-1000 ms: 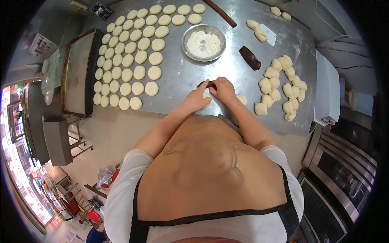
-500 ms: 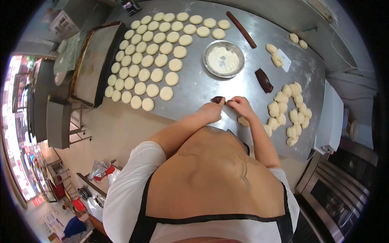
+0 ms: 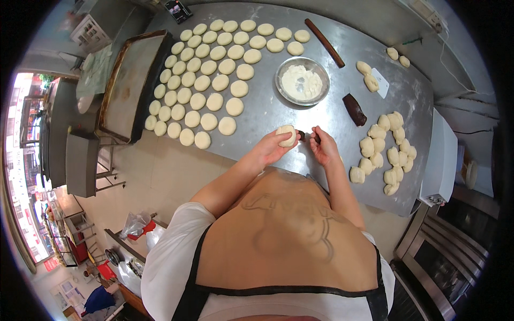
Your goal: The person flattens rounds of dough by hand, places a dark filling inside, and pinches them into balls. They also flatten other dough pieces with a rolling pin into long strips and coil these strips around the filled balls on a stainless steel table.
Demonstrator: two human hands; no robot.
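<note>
A pale round of dough (image 3: pixel 286 136) rests in my left hand (image 3: pixel 272 149), its fingers closed around it above the table's near edge. At the fingertips of that hand shows a small lump of dark brown paste (image 3: pixel 301 136). Close by on the right, my right hand (image 3: pixel 324 150) pinches a dark brown bit (image 3: pixel 317 138), probably the same paste. A larger dark brown block (image 3: pixel 354 109) lies farther right on the metal table (image 3: pixel 257 125). Beyond my hands stands a steel bowl (image 3: pixel 325 96) of white flour (image 3: pixel 303 82).
Rows of flattened dough rounds (image 3: pixel 212 101) cover the table's left side. Dough pieces (image 3: pixel 378 145) cluster at the right. A rolling pin (image 3: pixel 324 43) and a white scraper (image 3: pixel 380 84) lie farther back. A large baking tray (image 3: pixel 100 115) stands beyond the left edge.
The dough piece that lay by my right hand is now in my left hand. My left hand has turned and lifted from the dark paste on the table. The view has shifted slightly.
</note>
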